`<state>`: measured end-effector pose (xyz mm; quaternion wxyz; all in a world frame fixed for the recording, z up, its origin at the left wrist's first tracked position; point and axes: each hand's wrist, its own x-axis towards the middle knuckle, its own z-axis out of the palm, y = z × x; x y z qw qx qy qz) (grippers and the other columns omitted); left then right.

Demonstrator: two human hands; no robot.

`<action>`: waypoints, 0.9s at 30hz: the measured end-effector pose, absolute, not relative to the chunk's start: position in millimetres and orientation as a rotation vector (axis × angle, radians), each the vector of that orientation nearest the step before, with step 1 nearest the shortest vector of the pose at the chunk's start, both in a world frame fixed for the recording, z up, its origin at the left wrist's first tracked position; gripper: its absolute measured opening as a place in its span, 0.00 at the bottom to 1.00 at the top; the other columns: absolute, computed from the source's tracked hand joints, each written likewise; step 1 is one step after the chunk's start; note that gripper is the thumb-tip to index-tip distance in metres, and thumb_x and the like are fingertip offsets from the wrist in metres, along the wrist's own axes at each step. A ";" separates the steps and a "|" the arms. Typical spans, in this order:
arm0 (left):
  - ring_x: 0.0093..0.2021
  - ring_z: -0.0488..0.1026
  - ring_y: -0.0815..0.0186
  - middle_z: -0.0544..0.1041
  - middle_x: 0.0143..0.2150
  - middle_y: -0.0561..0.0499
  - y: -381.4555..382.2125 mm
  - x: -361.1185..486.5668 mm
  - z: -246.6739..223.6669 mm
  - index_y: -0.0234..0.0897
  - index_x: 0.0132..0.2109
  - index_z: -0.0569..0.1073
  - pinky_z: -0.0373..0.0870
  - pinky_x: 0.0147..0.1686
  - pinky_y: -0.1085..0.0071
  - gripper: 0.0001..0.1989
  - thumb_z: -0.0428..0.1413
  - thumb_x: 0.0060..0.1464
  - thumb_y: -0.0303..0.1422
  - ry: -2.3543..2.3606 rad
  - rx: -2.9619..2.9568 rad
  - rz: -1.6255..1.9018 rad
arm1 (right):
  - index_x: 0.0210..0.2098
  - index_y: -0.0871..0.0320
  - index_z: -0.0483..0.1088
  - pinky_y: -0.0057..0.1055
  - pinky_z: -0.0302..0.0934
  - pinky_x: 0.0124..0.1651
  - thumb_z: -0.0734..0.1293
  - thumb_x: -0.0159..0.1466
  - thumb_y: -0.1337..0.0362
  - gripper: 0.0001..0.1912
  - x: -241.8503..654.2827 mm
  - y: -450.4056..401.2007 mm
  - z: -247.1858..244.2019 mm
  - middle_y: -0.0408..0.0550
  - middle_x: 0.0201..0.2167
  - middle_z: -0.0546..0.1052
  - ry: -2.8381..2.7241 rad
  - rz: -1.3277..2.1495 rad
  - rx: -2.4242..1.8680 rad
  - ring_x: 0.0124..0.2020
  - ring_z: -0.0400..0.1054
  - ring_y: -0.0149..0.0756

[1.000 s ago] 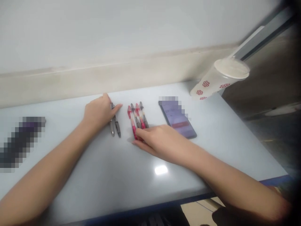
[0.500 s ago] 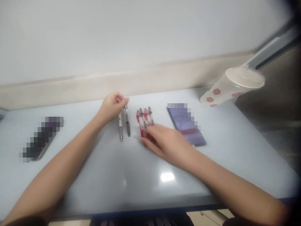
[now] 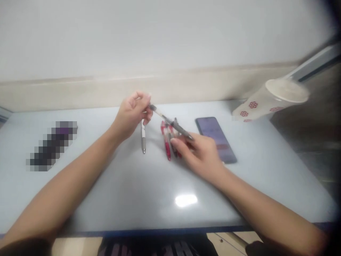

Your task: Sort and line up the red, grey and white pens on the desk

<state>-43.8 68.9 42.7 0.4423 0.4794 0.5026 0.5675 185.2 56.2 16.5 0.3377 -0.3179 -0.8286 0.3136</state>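
Note:
My left hand [image 3: 135,112] is closed, pinching the top end of a dark-gripped pen [image 3: 170,122] held above the table. That pen slants down to the right, its lower end in front of my right hand [image 3: 201,151]. The right hand's thumb and fingers curl at a row of pens; what is between them is partly hidden. In this row I see a red pen [image 3: 166,144], with a black pen [image 3: 173,149] and another red one partly covered. A white and grey pen [image 3: 143,138] lies alone below my left hand.
A phone [image 3: 213,131] lies right of my right hand. Behind it, a white paper cup [image 3: 262,106] with red patterns stands near the table's right edge. A blurred-out dark object [image 3: 53,145] lies at the left. The wall [image 3: 170,85] runs along the back.
The dark-gripped pen has been lifted off the table and swung to the right by my left hand. My right hand remains by the row of pens. The view has shifted slightly.

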 end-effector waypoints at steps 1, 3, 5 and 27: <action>0.21 0.70 0.74 0.69 0.25 0.58 64.2 -43.9 43.1 0.39 0.34 0.63 0.66 0.19 0.78 0.19 0.62 0.64 0.45 1.218 1.232 1.427 | 0.25 0.58 0.63 0.27 0.52 0.27 0.63 0.74 0.59 0.20 185.7 55.7 17.4 0.40 0.20 0.64 -2.125 0.819 -0.813 0.21 0.56 0.26; 0.21 0.70 0.73 0.72 0.25 0.57 53.1 -47.4 41.0 0.39 0.34 0.65 0.67 0.20 0.77 0.18 0.63 0.63 0.44 1.175 1.320 1.434 | 0.26 0.58 0.63 0.26 0.51 0.26 0.63 0.74 0.58 0.20 187.5 56.6 18.3 0.40 0.21 0.63 -2.061 0.852 -0.779 0.22 0.55 0.26; 0.21 0.70 0.72 0.73 0.25 0.55 40.8 -53.3 35.0 0.39 0.34 0.66 0.68 0.20 0.76 0.18 0.63 0.62 0.44 1.165 1.395 1.404 | 0.25 0.58 0.61 0.26 0.49 0.25 0.63 0.74 0.55 0.22 189.6 58.7 18.7 0.40 0.21 0.61 -2.015 0.967 -0.759 0.22 0.54 0.25; 0.27 0.68 0.69 0.72 0.30 0.53 -4.3 -51.8 -3.5 0.43 0.49 0.74 0.66 0.29 0.72 0.11 0.47 0.72 0.31 1.113 2.180 1.326 | 0.17 0.58 0.59 0.28 0.49 0.24 0.63 0.71 0.42 0.34 190.5 60.1 25.1 0.40 0.15 0.62 -1.897 1.570 -0.741 0.19 0.55 0.25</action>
